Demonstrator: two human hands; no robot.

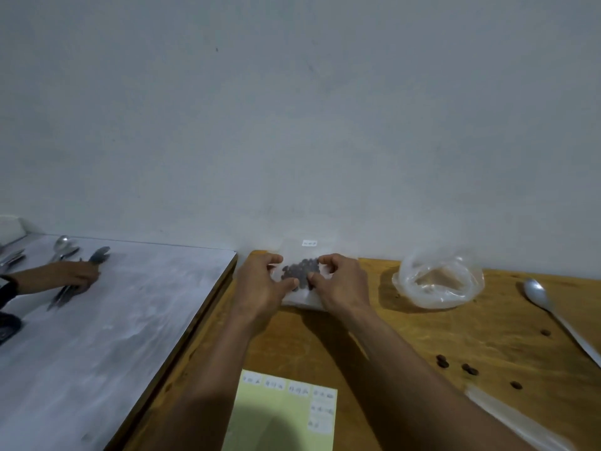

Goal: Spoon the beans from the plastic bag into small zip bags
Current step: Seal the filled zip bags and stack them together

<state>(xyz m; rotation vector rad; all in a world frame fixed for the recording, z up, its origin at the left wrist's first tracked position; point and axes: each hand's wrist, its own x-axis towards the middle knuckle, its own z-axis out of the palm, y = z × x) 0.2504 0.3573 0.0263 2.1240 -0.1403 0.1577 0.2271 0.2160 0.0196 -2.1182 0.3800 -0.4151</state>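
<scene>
A small clear zip bag (304,252) with a white label and a clump of dark beans (300,271) inside lies at the far edge of the wooden table (406,340), against the wall. My left hand (260,284) and my right hand (341,281) both pinch its near edge, thumbs nearly touching. To the right sits the crumpled clear plastic bag (439,281), open at the top and looking almost empty. Further right a metal spoon (546,304) rests on the wood, touched by neither hand.
A few loose beans (442,361) lie on the wood at right. A yellow sheet with white labels (286,408) is at the near edge, clear zip bags (517,421) at lower right. On the adjoining grey table (113,320), another person's hand (65,275) holds cutlery.
</scene>
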